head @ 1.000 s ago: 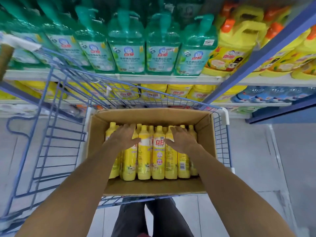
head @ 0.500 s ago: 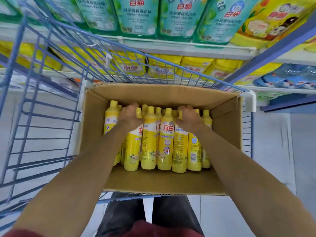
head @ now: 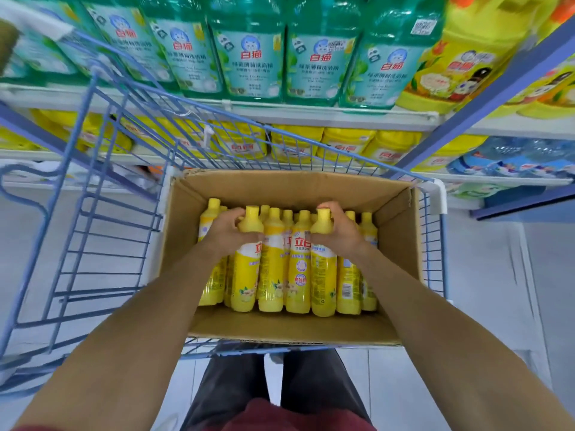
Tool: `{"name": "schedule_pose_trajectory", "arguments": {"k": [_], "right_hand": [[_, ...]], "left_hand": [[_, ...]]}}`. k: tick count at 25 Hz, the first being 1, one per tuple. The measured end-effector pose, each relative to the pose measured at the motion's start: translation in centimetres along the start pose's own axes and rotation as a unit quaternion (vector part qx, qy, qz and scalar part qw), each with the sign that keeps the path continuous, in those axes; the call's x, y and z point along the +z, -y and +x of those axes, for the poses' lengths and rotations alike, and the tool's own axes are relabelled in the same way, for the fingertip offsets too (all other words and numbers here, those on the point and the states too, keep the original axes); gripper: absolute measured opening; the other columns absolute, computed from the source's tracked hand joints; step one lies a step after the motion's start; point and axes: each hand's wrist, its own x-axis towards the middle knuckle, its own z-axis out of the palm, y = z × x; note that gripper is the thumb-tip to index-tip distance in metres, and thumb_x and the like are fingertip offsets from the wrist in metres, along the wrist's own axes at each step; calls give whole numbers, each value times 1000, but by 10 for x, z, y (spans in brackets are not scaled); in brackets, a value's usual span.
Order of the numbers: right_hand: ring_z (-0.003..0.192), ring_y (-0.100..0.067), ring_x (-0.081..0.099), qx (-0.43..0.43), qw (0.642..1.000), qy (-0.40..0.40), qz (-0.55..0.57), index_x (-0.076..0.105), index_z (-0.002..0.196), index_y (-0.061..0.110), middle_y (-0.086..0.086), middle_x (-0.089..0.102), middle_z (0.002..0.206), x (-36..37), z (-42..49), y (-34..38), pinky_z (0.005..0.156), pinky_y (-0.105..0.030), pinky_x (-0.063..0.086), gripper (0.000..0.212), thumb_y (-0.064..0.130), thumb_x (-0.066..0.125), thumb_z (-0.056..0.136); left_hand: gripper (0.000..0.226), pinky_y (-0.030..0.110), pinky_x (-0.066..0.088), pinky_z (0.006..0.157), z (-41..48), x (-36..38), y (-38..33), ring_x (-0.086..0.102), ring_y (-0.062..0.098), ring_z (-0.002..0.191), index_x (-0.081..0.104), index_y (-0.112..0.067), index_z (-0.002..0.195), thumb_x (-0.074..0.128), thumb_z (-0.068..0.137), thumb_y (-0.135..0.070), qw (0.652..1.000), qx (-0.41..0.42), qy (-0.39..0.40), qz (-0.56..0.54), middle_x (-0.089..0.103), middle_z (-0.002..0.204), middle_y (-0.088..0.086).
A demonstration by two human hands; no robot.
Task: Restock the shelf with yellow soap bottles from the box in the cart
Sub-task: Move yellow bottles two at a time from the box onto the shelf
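Half a second ago both palms covered the bottle tops. Now the left grip [head: 225,234] is curled round the neck of one yellow soap bottle [head: 245,275] and the right grip [head: 342,234] round a second bottle [head: 323,275], their rounded caps showing past the fingers. Between the grips stand two more glossy plastic bottles [head: 273,269]. All sit in the matt cardboard box [head: 292,188] inside the blue wire cart [head: 102,213].

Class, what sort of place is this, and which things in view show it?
Most likely a supermarket aisle: shelves stocked with rows of green detergent bottles, a blue wire cart, and a cardboard box of yellow soap bottles.
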Motion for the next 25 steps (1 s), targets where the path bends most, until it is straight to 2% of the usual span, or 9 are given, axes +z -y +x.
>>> {"name": "schedule_pose_trajectory", "arguments": {"k": [3, 6, 9, 11, 13, 15, 18, 21, 25], "right_hand": [[80, -12, 55, -53, 998, -19, -4, 46, 128, 22, 0, 58, 98, -15, -26, 35, 54, -17, 43, 64, 23, 88, 79], [87, -17, 56, -107, 994, -35, 15, 45, 126, 23, 0, 57, 100, -41, -45, 97, 68, -31, 48, 65, 23, 88, 78], [86, -21, 54, -200, 979, -38, 1, 43, 129, 19, -2, 51, 103, -79, -61, 173, 70, -39, 45, 64, 25, 85, 82], [80, -16, 54, -253, 966, -52, -6, 43, 129, 17, -3, 52, 100, -103, -79, 226, 67, -35, 44, 62, 24, 84, 83], [74, -7, 50, -302, 950, -83, -1, 47, 122, 18, 1, 54, 96, -125, -95, 275, 65, -25, 44, 58, 20, 87, 80], [76, -5, 50, -342, 933, -112, 1, 50, 116, 20, 7, 56, 96, -144, -111, 319, 68, -27, 45, 58, 20, 90, 75], [77, -6, 50, -378, 916, -135, 10, 52, 115, 16, 6, 57, 97, -166, -128, 377, 69, -28, 48, 58, 19, 91, 73], [78, -6, 55, -403, 903, -146, -2, 53, 116, 18, 6, 61, 100, -179, -140, 429, 71, -28, 52, 58, 21, 92, 73], [82, 3, 61, -427, 889, -165, -7, 53, 120, 20, 6, 65, 107, -190, -142, 497, 73, -24, 55, 63, 22, 93, 71]], "left_hand": [[41, 24, 54, 76, -30, -21, -42, 65, -5, 82, 68, -21, 104, 90, 71, -10, 999, 29, -11, -32, 71, 98, -7], [52, 23, 57, 77, -60, -52, -110, 67, -10, 80, 66, -9, 120, 86, 73, 1, 996, 73, -19, -45, 71, 108, 1], [49, 17, 51, 75, -91, -85, -195, 60, -10, 82, 61, -9, 121, 82, 78, 1, 986, 156, -32, -53, 64, 105, -7], [47, 23, 53, 81, -112, -108, -244, 59, -5, 89, 60, -11, 119, 82, 79, -1, 976, 206, -38, -55, 64, 108, -8], [45, 30, 57, 85, -126, -132, -284, 68, 9, 93, 64, -2, 117, 84, 76, -1, 963, 258, -49, -59, 72, 114, 7], [49, 36, 58, 89, -138, -157, -318, 70, 17, 98, 65, -1, 118, 86, 74, -1, 949, 304, -64, -54, 73, 115, 16], [54, 40, 55, 93, -157, -192, -366, 68, 19, 97, 65, 2, 116, 90, 69, -7, 929, 359, -75, -57, 71, 114, 22], [54, 39, 56, 96, -172, -226, -407, 71, 25, 103, 66, -2, 120, 89, 72, -7, 909, 406, -77, -43, 72, 116, 18], [52, 37, 56, 96, -183, -278, -451, 68, 30, 109, 67, -10, 121, 88, 74, -10, 890, 445, -93, -28, 74, 115, 12]]}}
